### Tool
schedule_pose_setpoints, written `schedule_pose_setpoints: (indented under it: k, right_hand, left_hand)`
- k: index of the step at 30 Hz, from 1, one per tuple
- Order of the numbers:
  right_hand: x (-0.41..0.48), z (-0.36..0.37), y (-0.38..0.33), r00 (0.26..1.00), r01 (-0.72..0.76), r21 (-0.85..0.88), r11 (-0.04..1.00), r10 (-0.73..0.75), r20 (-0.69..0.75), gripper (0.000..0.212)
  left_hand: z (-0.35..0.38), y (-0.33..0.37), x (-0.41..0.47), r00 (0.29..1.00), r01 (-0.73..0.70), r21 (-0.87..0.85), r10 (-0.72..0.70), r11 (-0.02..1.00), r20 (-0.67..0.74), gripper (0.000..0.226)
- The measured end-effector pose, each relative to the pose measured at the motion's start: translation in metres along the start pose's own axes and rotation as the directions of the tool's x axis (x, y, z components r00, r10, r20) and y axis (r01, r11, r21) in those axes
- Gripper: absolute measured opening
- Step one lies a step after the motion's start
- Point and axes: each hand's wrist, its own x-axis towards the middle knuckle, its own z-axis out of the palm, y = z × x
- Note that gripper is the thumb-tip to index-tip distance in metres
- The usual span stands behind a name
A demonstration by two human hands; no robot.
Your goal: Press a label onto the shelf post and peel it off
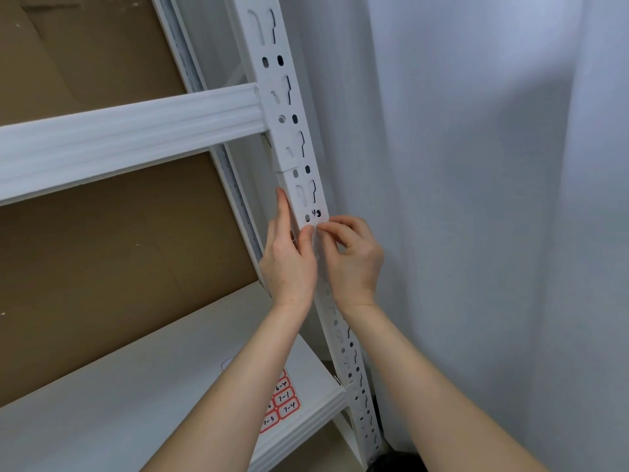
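I see the left hand (289, 264) braced on the white post (289, 107), forefinger straight along its edge, steadying it, while the right hand (354, 257) pinches a small white label (320, 222) against the post face beside the left thumb.

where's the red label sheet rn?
Head view, bottom centre: the label sheet lies on the lower shelf near its front edge, just left of the upright post, partly hidden by the left forearm.
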Motion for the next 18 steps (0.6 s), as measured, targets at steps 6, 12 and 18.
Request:
schedule_pose_setpoints:
  k: [6, 12, 18]
  right_hand:
    - [0.017, -0.006, -0.003, 0.981, -0.176, 0.069, 0.982, 0.169, 0.090, 0.010]
    - [0.012, -0.005, -0.004, 0.983, -0.132, 0.012, 0.991, 0.129, 0.132, 0.006]
    - [0.028, -0.003, -0.023, 0.969, -0.225, 0.024, 0.974, 0.221, 0.114, 0.004]
  left_hand:
    - [-0.001, -0.001, 0.001, 1.000, -0.006, 0.004, 0.006, 1.000, 0.007, 0.063]
    - [-0.001, -0.002, 0.000, 0.999, -0.033, 0.016, 0.033, 0.999, 0.008, 0.063]
    - [-0.003, -0.002, 0.000, 0.999, -0.030, -0.007, 0.031, 1.000, 0.020, 0.062]
